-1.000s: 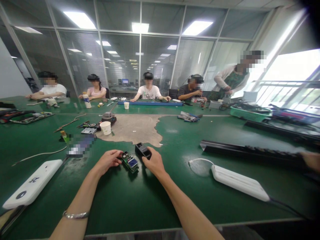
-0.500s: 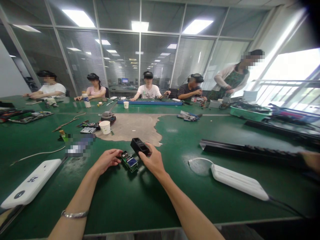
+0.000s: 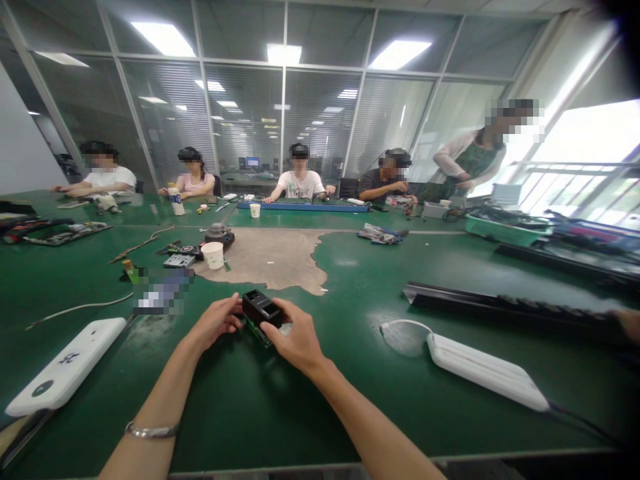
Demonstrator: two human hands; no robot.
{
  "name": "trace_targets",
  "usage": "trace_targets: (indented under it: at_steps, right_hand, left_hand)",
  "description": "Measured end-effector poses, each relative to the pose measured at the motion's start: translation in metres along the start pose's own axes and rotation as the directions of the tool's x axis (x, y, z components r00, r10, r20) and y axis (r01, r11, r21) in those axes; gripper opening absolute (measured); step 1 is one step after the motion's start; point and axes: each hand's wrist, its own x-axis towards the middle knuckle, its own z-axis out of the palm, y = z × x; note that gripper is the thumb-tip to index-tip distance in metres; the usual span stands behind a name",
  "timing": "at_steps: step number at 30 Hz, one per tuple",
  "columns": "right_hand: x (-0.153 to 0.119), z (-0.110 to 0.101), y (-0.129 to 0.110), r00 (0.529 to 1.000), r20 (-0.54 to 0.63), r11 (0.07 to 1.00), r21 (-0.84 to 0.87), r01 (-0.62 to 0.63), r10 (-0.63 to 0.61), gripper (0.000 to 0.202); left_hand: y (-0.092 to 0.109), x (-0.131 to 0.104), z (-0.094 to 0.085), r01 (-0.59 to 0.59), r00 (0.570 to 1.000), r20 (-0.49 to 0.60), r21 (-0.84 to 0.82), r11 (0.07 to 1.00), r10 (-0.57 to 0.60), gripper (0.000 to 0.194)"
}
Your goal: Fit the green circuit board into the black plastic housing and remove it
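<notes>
Above the green table (image 3: 310, 427), my right hand (image 3: 295, 333) grips a black plastic casing (image 3: 261, 308) by its right end. The casing is tilted and covers most of a green circuit board (image 3: 259, 333), whose lower edge shows beneath it. My left hand (image 3: 217, 323) is at the left end of the board and casing, its fingers curled round the board's edge, their tips partly hidden. A silver bracelet is on my left wrist.
White power banks or strips lie left (image 3: 67, 363) and right (image 3: 485, 370). A long black rail (image 3: 460, 303) is at the right, a person's hand near its end. A paper cup (image 3: 213, 255) and electronic parts stand ahead. Several people are round the far side.
My right hand has moved left with the black casing, which now lies over the circuit board and hides its blue screen. My left hand has stayed beside the board.
</notes>
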Motion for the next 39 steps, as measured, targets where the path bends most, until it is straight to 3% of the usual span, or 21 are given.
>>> trace_targets:
  at_steps: [10, 18, 25, 31, 36, 39]
  right_hand:
    - [-0.007, -0.001, -0.006, 0.99, 0.118, 0.979, -0.181, 0.093, -0.073, 0.053]
    - [-0.013, 0.005, -0.003, 0.983, 0.155, 0.978, -0.167, 0.123, -0.097, 0.061]
    - [-0.013, 0.01, 0.0, 0.991, 0.134, 0.985, -0.175, 0.012, 0.012, 0.039]
    - [-0.004, 0.002, -0.005, 0.995, 0.066, 0.997, 0.026, -0.077, 0.075, 0.035]
    - [0.012, -0.01, 0.013, 0.976, -0.017, 0.935, 0.292, -0.203, 0.217, 0.034]
    - [0.018, -0.02, 0.028, 0.951, -0.09, 0.939, 0.214, -0.271, 0.295, 0.034]
  left_hand:
    - [0.002, -0.004, 0.005, -0.031, 0.999, -0.019, 0.128, 0.991, 0.034, 0.047]
    - [0.002, -0.004, 0.004, -0.038, 0.999, -0.005, 0.209, 0.977, 0.04, 0.046]
    - [-0.001, 0.001, 0.004, -0.025, 0.999, -0.038, 0.22, 0.975, 0.034, 0.048]
    - [0.002, -0.002, 0.004, 0.0, 0.998, -0.067, 0.097, 0.995, 0.007, 0.046]
    - [0.002, -0.002, 0.001, -0.002, 0.995, -0.098, 0.15, 0.989, 0.017, 0.046]
    - [-0.001, 0.001, -0.002, -0.002, 0.994, -0.109, 0.225, 0.974, 0.028, 0.048]
